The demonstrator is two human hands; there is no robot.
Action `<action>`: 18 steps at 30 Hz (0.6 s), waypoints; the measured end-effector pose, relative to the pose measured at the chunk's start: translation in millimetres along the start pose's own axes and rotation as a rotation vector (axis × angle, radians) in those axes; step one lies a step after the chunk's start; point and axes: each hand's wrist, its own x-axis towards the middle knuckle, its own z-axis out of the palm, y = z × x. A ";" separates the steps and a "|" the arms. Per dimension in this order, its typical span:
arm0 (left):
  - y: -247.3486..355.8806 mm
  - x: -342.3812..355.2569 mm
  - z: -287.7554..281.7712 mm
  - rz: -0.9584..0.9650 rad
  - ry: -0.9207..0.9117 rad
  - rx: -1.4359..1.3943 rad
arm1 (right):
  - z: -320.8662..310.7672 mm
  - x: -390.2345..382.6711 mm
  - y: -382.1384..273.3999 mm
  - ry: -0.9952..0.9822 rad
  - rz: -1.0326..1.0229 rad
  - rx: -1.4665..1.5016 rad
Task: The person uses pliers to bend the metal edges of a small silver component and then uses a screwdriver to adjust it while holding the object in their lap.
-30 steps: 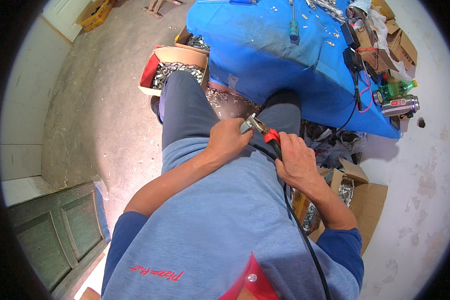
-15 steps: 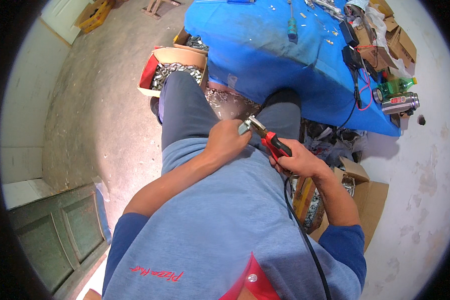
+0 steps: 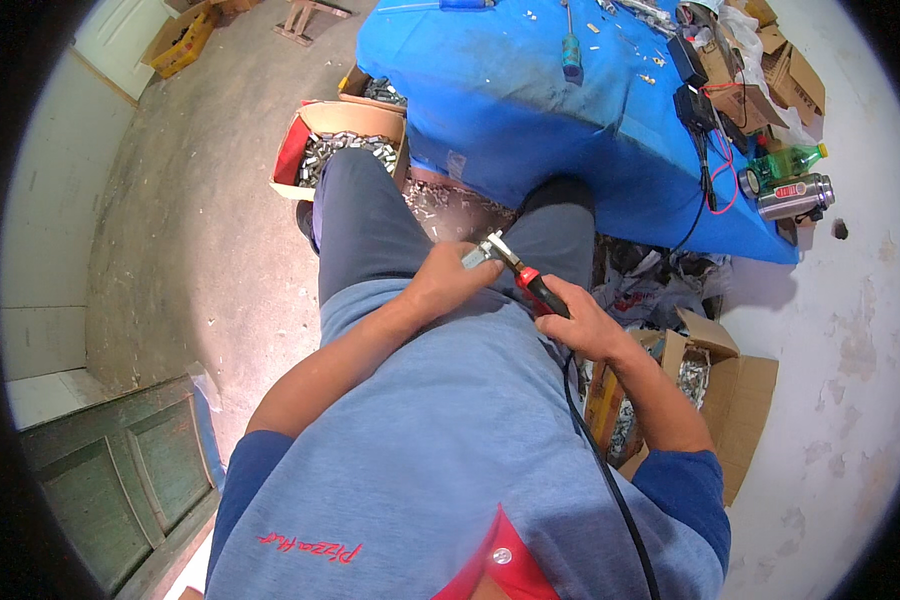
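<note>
Head view: left hand (image 3: 442,280), curled closed, holds grey metal part (image 3: 476,257); right hand (image 3: 590,322) grips red-and-black-handled pliers (image 3: 530,279) meeting it.

Pliers (image 3: 533,282) w/ red & black grips, held in the R hand (image 3: 587,322), tilted so the metal head (image 3: 507,252) points up-left. Small silvery metal pc (image 3: 477,257) pinched in the L hand (image 3: 444,280), right by that head, can't tell if clamped tbh.

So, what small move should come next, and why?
Perhaps squeeze the red-and-black pliers gently with the right grip, the left grip steadying the grey metal piece: the pliers' tip appears to meet that piece.
</note>
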 end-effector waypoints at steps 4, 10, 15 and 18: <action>-6.3 3.7 3.7 0.023 0.034 0.000 | 4.7 2.3 7.4 0.043 0.073 -0.105; -19.6 0.8 6.0 -0.038 0.070 0.163 | 14.8 9.1 7.7 0.295 -0.227 -0.868; -26.4 10.3 5.3 -0.057 0.184 0.217 | -1.6 38.2 20.0 0.403 -0.458 -1.169; -23.4 10.0 4.5 -0.025 0.212 0.123 | 1.9 41.7 16.2 0.403 -0.429 -1.242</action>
